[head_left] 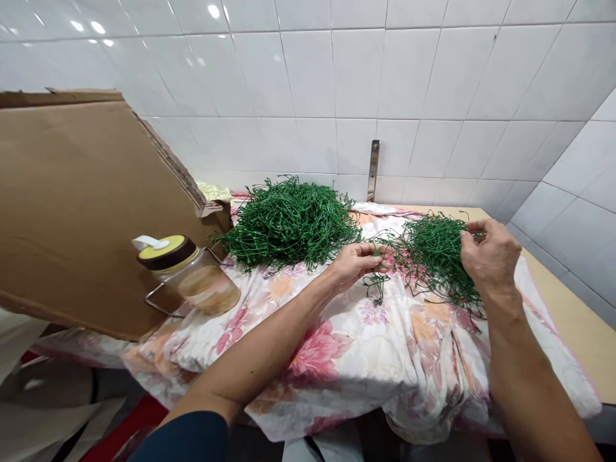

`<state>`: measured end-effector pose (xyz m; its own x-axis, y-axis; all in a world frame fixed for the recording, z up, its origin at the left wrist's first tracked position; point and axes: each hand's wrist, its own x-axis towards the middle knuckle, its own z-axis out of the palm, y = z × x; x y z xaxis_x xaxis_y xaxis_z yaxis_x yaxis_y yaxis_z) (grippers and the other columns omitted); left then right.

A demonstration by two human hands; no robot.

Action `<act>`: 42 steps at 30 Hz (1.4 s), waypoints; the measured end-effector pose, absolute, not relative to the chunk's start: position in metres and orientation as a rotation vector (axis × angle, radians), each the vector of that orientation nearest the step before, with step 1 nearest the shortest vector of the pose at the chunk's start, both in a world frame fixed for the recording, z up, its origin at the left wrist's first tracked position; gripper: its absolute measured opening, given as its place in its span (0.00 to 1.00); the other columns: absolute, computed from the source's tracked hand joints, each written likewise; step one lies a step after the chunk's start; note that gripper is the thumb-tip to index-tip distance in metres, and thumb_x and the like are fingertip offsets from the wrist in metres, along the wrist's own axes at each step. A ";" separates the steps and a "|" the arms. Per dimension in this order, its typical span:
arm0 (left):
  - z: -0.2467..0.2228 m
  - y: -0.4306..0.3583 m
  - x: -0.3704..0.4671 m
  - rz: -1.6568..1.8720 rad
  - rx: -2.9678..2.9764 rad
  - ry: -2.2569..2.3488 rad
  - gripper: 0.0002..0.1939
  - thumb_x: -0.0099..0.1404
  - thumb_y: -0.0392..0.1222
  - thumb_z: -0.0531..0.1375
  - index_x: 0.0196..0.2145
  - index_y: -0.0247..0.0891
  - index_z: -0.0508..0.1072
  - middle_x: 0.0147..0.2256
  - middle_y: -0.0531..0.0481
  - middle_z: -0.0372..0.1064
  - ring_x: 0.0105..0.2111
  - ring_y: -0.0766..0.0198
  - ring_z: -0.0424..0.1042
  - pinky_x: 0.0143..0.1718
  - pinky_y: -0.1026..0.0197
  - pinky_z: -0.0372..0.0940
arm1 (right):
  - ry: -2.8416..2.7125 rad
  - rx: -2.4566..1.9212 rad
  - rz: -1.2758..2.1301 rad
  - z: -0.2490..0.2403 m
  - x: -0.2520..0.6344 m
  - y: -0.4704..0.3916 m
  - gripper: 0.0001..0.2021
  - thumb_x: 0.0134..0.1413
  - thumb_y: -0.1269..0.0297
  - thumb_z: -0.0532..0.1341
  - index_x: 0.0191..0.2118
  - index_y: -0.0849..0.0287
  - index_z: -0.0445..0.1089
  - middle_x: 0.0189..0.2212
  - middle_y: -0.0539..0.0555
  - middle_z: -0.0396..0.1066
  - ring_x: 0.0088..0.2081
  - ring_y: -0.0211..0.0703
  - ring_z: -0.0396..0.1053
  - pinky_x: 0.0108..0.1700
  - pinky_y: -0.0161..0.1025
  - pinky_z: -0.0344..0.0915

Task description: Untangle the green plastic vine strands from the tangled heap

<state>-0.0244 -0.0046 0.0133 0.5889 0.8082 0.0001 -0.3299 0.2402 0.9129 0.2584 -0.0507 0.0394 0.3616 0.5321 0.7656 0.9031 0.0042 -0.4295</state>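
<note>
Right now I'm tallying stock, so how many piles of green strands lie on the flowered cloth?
2: on the left, a larger pile; on the right, a smaller pile by the right hand. The cardboard could hide more.

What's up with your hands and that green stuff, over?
Left hand pinching a few green strands. Right hand at smaller green pile. Bigger pile to its left. Jar farther left, not in the way.

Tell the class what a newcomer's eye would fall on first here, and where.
A large green pile stands out first, heaped on the flowered cloth near the wall, with a smaller pile to its right. The left hand pinches green strands near the gap between them; the right hand is at the smaller pile's right edge. At left, a jar sits before brown cardboard.
</note>
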 end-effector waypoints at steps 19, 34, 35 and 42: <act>0.003 -0.007 -0.015 0.924 1.182 0.571 0.17 0.53 0.46 0.74 0.34 0.30 0.79 0.35 0.43 0.76 0.35 0.64 0.75 0.42 0.62 0.69 | -2.115 -1.321 -0.138 0.009 0.159 -0.063 0.10 0.66 0.66 0.59 0.51 0.58 0.71 0.49 0.61 0.72 0.43 0.50 0.75 0.43 0.43 0.71; 0.002 -0.004 -0.016 0.896 1.381 0.754 0.13 0.62 0.46 0.68 0.32 0.31 0.74 0.24 0.51 0.71 0.25 0.66 0.75 0.29 0.65 0.71 | -2.047 -1.361 0.121 0.013 0.167 -0.061 0.08 0.64 0.66 0.61 0.42 0.56 0.79 0.36 0.56 0.74 0.37 0.45 0.72 0.43 0.41 0.66; 0.002 -0.004 -0.016 0.881 1.393 0.757 0.14 0.62 0.46 0.68 0.31 0.31 0.73 0.23 0.51 0.70 0.24 0.66 0.75 0.28 0.66 0.70 | -2.036 -1.369 0.143 0.014 0.166 -0.061 0.08 0.63 0.66 0.61 0.41 0.56 0.79 0.35 0.55 0.74 0.36 0.45 0.72 0.42 0.41 0.66; 0.004 -0.006 -0.016 0.872 1.342 0.735 0.20 0.61 0.52 0.69 0.30 0.33 0.68 0.24 0.51 0.72 0.23 0.67 0.74 0.26 0.67 0.68 | -1.954 -1.374 0.260 0.023 0.163 -0.064 0.06 0.60 0.64 0.63 0.35 0.55 0.79 0.33 0.53 0.77 0.32 0.43 0.71 0.38 0.40 0.65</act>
